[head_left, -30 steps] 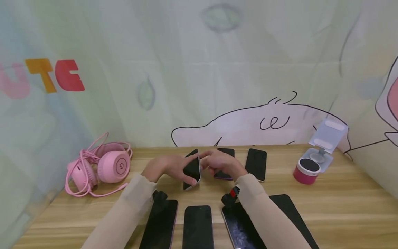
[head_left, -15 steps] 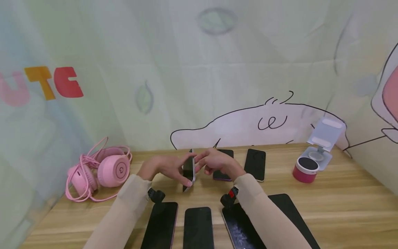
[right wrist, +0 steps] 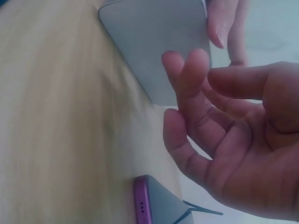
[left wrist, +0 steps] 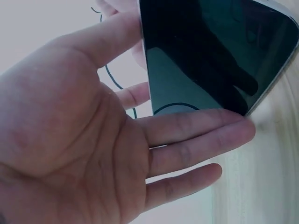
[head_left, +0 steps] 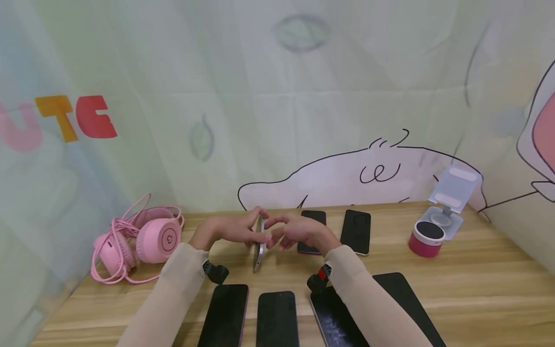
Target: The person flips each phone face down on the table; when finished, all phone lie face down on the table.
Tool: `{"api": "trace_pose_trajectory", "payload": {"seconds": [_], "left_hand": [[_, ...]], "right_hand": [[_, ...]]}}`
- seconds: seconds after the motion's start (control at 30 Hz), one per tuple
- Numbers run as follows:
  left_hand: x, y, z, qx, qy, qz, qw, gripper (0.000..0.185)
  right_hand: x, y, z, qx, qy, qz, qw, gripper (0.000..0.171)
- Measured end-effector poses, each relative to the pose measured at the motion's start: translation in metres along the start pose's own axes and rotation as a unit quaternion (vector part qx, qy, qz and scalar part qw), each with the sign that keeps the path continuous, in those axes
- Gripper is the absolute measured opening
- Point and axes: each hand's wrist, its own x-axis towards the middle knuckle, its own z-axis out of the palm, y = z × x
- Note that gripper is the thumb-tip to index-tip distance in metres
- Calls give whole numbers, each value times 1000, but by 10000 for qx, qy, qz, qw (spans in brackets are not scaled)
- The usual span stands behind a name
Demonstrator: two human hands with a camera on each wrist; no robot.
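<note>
Far left, the pink headphones (head_left: pixel 138 238) are lying on the tabletop (head_left: pixel 477 284) with their cord heaped around them, well out of your way. Moving in, your left hand (head_left: pixel 230 229) is steadying the phone (head_left: pixel 259 243), which is standing on its long edge, lower corner resting on the wood, so it's balancing between your two hands rather than lying flat. In the left wrist view your fingers (left wrist: pixel 196 135) are stretched out nearly straight, lying along the dark screen side (left wrist: pixel 210 51), with the thumb up at the top edge. It's more a prop than a clench.

Just right of it, your right hand (head_left: pixel 297 231) is meeting the phone's grey back (right wrist: pixel 159 42), fingers (right wrist: pixel 187 79) loosely bent and touching it; whether they're really pinching it, I can't tell. The upright hold looks like it's letting you turn it over.

Behind your right wrist, two more phones (head_left: pixel 356 230) are lying flat in a row; four others (head_left: pixel 276 318) are lined up along the near edge. Far right, a pink-based phone stand (head_left: pixel 438 221) is sitting near the backdrop.
</note>
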Motion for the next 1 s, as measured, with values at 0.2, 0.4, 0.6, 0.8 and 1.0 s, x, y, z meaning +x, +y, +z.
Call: {"api": "trace_pose_trajectory", "payload": {"seconds": [0.2, 0.4, 0.6, 0.8, 1.0], "left_hand": [[-6, 10, -3, 340, 137, -268, 9990, 66], [-9, 20, -3, 559, 207, -322, 9977, 53], [-14, 21, -2, 676, 282, -656, 9952, 52], [-16, 20, -2, 835, 402, -945, 9912, 53], [-17, 19, -4, 864, 363, -1082, 9897, 50]], "right_hand": [[2, 4, 2, 17, -212, -27, 9998, 45], [3, 4, 3, -434, -313, 70, 9985, 51], [4, 8, 10, -434, -465, 193, 9978, 62], [2, 8, 9, -340, -440, 256, 9981, 63], [2, 10, 8, -249, -414, 248, 9985, 67]]}}
